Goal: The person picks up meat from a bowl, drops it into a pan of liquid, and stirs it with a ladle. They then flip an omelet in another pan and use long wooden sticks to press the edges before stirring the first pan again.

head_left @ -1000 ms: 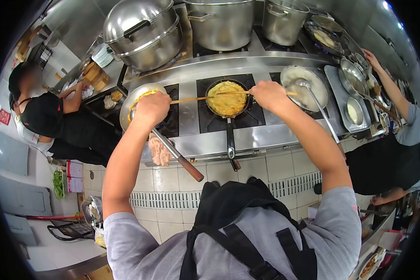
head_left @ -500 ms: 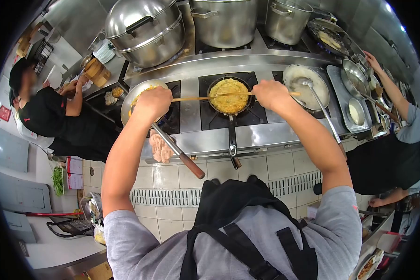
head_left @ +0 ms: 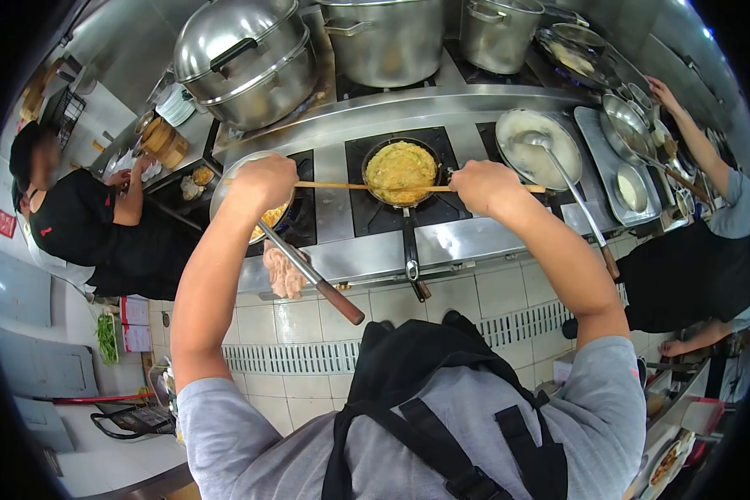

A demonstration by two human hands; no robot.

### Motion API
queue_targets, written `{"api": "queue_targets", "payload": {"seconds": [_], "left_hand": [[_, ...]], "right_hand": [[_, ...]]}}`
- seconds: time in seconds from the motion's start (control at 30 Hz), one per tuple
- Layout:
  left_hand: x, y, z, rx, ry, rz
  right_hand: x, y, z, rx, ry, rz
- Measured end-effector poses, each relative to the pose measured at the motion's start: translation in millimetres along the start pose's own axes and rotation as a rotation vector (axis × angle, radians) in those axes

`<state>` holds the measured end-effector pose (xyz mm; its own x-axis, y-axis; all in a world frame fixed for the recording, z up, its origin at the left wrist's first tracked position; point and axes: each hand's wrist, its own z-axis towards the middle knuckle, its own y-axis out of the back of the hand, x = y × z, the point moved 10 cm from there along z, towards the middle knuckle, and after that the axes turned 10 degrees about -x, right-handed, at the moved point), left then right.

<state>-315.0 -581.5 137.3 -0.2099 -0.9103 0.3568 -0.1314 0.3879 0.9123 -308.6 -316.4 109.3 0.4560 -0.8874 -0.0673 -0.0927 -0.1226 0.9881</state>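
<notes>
1. Found a steel counter [head_left: 462, 237] with gas burners across the view, one person [head_left: 83, 217] working at its left end and another person [head_left: 712, 208] at its right end.
2. Noted a lidded steamer pot [head_left: 242, 58] and a stock pot [head_left: 383, 37] on the rear row.
3. Noted a wok [head_left: 508, 125] on the right burner, with a ladle [head_left: 568, 187] resting in it.
4. Located the frying pan [head_left: 408, 242] on the centre burner, filled by a yellow omelette [head_left: 400, 167], with its handle pointing at the near edge.
5. Located the steel pan [head_left: 308, 273] tilted over the left burner, with yellow egg inside and its handle projecting past the counter front.
6. Saw the left hand [head_left: 267, 179] with fingers closed on the steel pan near the handle root.
7. Saw the right hand [head_left: 485, 185] with fingers clamped on the chopsticks [head_left: 333, 185], just right of the frying pan.
8. Traced the chopsticks level across the frying pan's near rim, tips close to the left hand.
9. Noted a pink cloth [head_left: 283, 271] hanging just beside the steel pan's handle.
</notes>
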Motion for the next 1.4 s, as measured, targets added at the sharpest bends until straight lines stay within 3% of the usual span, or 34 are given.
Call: {"api": "queue_targets", "payload": {"seconds": [0.17,0.27,0.47,0.57,0.83,0.93,1.13,1.2,1.3,1.4], "left_hand": [[-8.8,28.6,-12.2,-0.108,-0.124,-0.031],[-2.1,33.9,-14.2,-0.171,-0.068,-0.110],[-25.3,12.0,-3.5,-0.084,-0.182,-0.054],[-15.4,0.5,-3.1,-0.063,-0.132,-0.071],[-18.2,25.5,-19.6,-0.096,-0.165,-0.123],[-16.4,5.6,-11.1,0.039,-0.135,-0.073],[-5.5,-6.6,-9.3,-0.003,-0.184,-0.120],[-9.1,15.5,-14.5,-0.161,-0.232,-0.214],[-19.2,26.3,-4.7,-0.196,-0.219,-0.214],[-30.4,0.3,11.1,-0.181,-0.250,-0.220]], "right_hand": [[-10.8,14.7,-11.3,-0.030,-0.012,0.008],[-29.7,36.0,-23.9,-0.048,-0.032,0.001],[-39.4,2.6,-22.5,-0.018,-0.068,0.006],[-47.5,-8.3,-24.2,0.053,-0.075,0.002],[-44.6,30.2,-34.8,-0.022,-0.063,0.006],[-43.5,9.0,-24.1,-0.004,-0.051,0.004],[-56.3,5.8,-26.2,0.024,-0.044,0.026],[-59.8,26.5,-32.4,0.004,-0.045,0.016],[-75.2,35.4,-30.5,0.035,-0.170,0.027],[-78.8,19.8,-24.0,0.078,-0.161,-0.031]]}}
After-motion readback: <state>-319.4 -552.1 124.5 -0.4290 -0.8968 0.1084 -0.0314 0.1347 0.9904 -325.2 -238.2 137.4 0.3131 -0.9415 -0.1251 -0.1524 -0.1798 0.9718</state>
